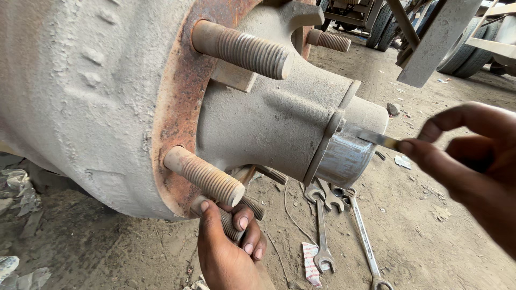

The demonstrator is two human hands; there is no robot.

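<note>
A large dusty wheel hub (269, 118) with a rusty flange and several threaded studs (242, 51) fills the left and middle of the head view. My left hand (228, 244) reaches up from below and grips a lower stud (228, 220) under the hub. My right hand (467, 161) comes in from the right, pinching a thin flat metal blade (379, 138). The blade's tip rests against the shiny scraped band on the hub's end cap (346, 153).
Two open-end wrenches (322, 225) (363, 236) lie on the dirt ground below the cap, beside a crumpled red-and-white wrapper (310, 263). Crumpled paper (19, 188) lies at the left. Truck tyres (473, 51) and a slanted metal beam (438, 40) stand at the back right.
</note>
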